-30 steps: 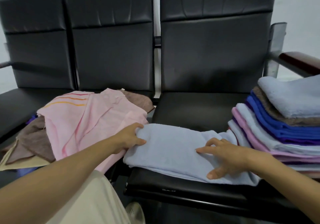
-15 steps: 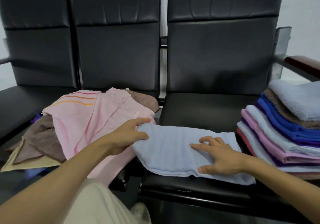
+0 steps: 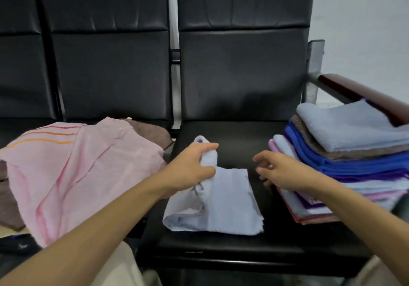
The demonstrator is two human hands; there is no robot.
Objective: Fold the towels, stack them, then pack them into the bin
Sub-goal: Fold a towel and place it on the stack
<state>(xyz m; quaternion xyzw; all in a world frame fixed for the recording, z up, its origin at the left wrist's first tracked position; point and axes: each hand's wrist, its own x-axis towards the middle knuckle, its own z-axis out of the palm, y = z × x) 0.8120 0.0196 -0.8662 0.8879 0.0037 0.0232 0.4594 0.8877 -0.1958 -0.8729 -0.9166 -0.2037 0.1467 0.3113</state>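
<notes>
Left end's come up and over: fingers (image 3: 208, 146) of the left hand (image 3: 190, 170) pinch the light blue towel (image 3: 230, 203), bunched corner pointing at the seat back, long axis now front-to-back on the black chair seat (image 3: 232, 135). Right hand (image 3: 285, 170) has lifted off, fingers loosely spread, beside the folded towel stack (image 3: 354, 153).

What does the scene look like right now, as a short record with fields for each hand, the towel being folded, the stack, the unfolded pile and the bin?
left hand: grips a bunched edge of the light blue towel, raised above it
right hand: open, holds nothing, next to the folded stack
light blue towel: partly folded, lying on the black seat
folded stack: on the right side of that seat, a light blue one on top
unfolded pile: pink towel draped over a brown towel, on the next seat to the left
bin: not in view
</notes>
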